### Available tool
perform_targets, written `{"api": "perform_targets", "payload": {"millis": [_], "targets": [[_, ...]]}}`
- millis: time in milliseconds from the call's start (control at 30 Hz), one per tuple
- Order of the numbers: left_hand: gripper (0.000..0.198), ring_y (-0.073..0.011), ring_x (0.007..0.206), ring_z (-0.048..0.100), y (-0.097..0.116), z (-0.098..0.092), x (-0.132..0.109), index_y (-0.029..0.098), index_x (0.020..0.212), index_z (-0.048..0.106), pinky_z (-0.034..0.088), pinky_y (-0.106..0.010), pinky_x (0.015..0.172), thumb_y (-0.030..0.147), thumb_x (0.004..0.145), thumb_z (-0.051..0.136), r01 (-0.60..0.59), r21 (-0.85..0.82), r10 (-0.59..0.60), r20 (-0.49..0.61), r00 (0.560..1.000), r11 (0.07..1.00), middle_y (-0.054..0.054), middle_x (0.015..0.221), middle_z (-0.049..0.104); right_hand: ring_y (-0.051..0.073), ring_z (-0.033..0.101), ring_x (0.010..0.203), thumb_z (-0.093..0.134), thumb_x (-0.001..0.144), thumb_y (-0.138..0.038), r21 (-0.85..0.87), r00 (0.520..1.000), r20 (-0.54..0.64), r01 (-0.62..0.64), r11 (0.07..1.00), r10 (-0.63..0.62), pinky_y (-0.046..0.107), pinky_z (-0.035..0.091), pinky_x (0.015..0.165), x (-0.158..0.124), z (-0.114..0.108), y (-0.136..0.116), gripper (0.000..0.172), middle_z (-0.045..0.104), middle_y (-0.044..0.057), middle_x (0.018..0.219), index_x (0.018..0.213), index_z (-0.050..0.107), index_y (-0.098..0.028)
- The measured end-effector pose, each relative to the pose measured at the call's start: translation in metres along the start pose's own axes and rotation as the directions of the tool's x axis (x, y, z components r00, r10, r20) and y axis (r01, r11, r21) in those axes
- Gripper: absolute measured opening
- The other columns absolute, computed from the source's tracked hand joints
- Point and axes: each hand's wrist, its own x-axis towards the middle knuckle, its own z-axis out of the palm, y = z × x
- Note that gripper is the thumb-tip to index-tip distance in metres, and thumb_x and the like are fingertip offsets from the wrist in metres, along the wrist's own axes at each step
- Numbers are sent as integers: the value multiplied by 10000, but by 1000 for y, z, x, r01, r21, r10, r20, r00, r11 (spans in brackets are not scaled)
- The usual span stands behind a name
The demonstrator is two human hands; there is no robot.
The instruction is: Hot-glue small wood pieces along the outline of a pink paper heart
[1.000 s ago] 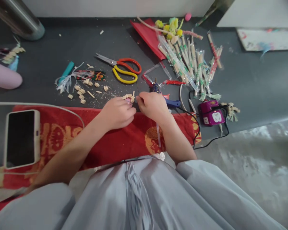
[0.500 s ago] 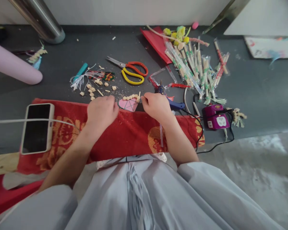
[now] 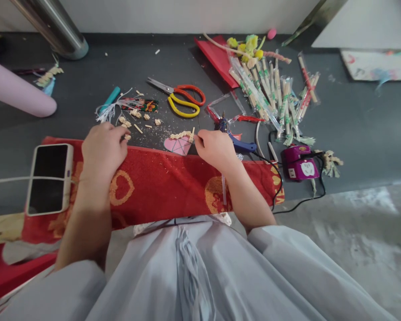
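Note:
A pink paper heart [image 3: 178,145] edged with small wooden bits lies at the far edge of a red patterned cloth [image 3: 160,187]. My right hand [image 3: 214,149] rests just right of the heart, fingers curled around a blue glue gun [image 3: 243,146] whose nozzle end is hidden under the hand. My left hand [image 3: 102,149] is over at the left, fingers bent down onto the scattered cut wood pieces [image 3: 133,120]; whether it pinches one I cannot make out.
Orange-and-yellow scissors [image 3: 183,98], a teal tube [image 3: 109,98] and a heap of wrapped chopsticks [image 3: 274,96] lie on the dark table [image 3: 354,116]. A phone [image 3: 50,178] sits at left on the cloth, a purple plug adapter [image 3: 299,162] at right, a metal post [image 3: 53,26] at far left.
My left hand has left the pink heart and moved left to the loose wood pieces. The right hand has stayed beside the heart. The camera tilted slightly.

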Motion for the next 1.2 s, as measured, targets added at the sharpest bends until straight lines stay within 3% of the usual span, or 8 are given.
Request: {"api": "perform_targets", "payload": {"millis": [167, 300, 433, 567, 667, 867, 1033, 1200], "targets": [[272, -222, 822, 466, -1, 1, 2, 219, 1043, 724, 350, -328, 677, 286, 978, 468, -52, 61, 53, -17, 998, 997, -67, 921, 605, 226, 677, 814, 359, 1021, -279, 10, 1000, -13, 4, 1000, -4, 322, 314, 635, 0, 0, 1, 404, 778, 144, 991, 1051, 738, -139], [301, -236, 874, 521, 1, -5, 6, 160, 1084, 698, 407, -341, 742, 286, 974, 448, -31, 81, 28, 37, 999, 996, -109, 1023, 643, 226, 677, 805, 356, 1022, -278, 12, 1000, -28, 7, 1000, -7, 328, 291, 623, 0, 2, 2, 408, 780, 140, 986, 1031, 740, -140], [219, -238, 937, 579, 18, -22, 6, 160, 1024, 664, 442, -343, 817, 273, 914, 512, 93, -22, -90, 81, 993, 995, -108, 1066, 680, 223, 675, 802, 365, 1024, -279, 1, 999, -30, -12, 1000, 12, 328, 270, 618, 2, 3, 3, 396, 780, 141, 991, 1023, 736, -139], [181, -227, 914, 647, 44, -28, 4, 219, 1016, 665, 448, -339, 804, 278, 914, 528, 68, -166, -32, 213, 977, 984, -41, 953, 725, 217, 676, 802, 369, 1025, -274, -3, 999, -46, -28, 1000, 28, 327, 256, 617, 4, 6, 5, 388, 778, 145, 994, 1009, 730, -133], [156, -232, 947, 676, 61, -20, 5, 229, 969, 701, 465, -321, 781, 221, 868, 582, -14, -201, 56, 207, 977, 979, -49, 996, 744, 224, 688, 807, 379, 1020, -274, 5, 998, -55, -26, 1000, 26, 332, 233, 612, 4, 7, 6, 381, 782, 142, 996, 998, 733, -133], [230, -262, 1018, 692, 93, -5, 10, 187, 1024, 765, 495, -326, 811, 270, 928, 572, -195, -262, 248, 187, 951, 945, -89, 1057, 742, 243, 704, 841, 382, 1023, -279, -3, 1000, -9, -21, 1000, 21, 327, 258, 615, 4, 4, 6, 377, 778, 153, 1016, 1036, 725, -126], [260, -282, 1016, 689, 113, 11, 12, 158, 1068, 734, 500, -340, 796, 317, 949, 567, -165, -290, 220, 168, 961, 943, -115, 1046, 736, 269, 716, 920, 410, 1006, -263, 1, 999, 32, -12, 1000, 12, 312, 340, 650, 3, 2, 4, 324, 771, 149, 1054, 1102, 690, -131], [207, -263, 959, 690, 117, 29, 13, 177, 1072, 677, 488, -334, 787, 242, 912, 563, -134, -329, 187, 136, 973, 935, -84, 1007, 743, 301, 731, 963, 450, 968, -221, 21, 998, 57, -20, 1000, 19, 317, 409, 684, 2, 2, 0, 315, 771, 147, 1046, 1215, 624, -130]]}}
